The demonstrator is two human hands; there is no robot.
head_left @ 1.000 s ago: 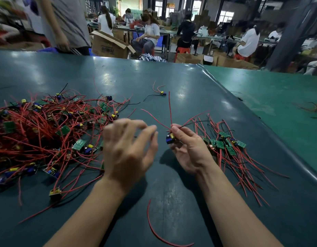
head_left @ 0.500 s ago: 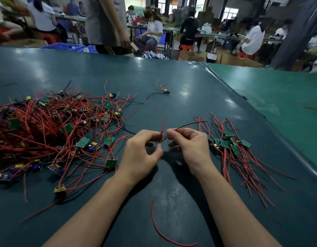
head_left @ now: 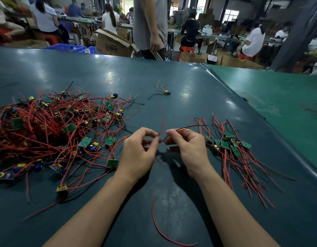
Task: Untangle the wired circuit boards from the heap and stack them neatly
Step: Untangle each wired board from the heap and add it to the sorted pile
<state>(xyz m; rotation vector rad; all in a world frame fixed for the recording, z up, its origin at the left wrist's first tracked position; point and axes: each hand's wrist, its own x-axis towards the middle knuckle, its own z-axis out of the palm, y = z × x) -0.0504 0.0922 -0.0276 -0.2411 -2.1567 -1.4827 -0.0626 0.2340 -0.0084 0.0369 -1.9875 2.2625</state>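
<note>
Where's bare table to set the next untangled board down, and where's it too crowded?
Free: the strip between the sorted bundle and the table's right edge; the far stretch beyond the lone board; near side around the loose red wire. Crowded: the heap on the left, and the middle where left hand and right hand pinch wires.

Dark teal surface (head_left: pixel 154 72) here, kinda glossy with light glare, and a lighter green surface (head_left: pixel 279 97) butts up against it on the right. Behind that it's a busy workshop: a person in a grey shirt (head_left: pixel 150 24) standing right at the far edge, an open cardboard box (head_left: pixel 111 43) beside them, blue plastic crates (head_left: pixel 68 48) to the left. Further back, people sit on red stools (head_left: pixel 185 49) at long benches, more cartons (head_left: pixel 191 57) on the floor.
</note>
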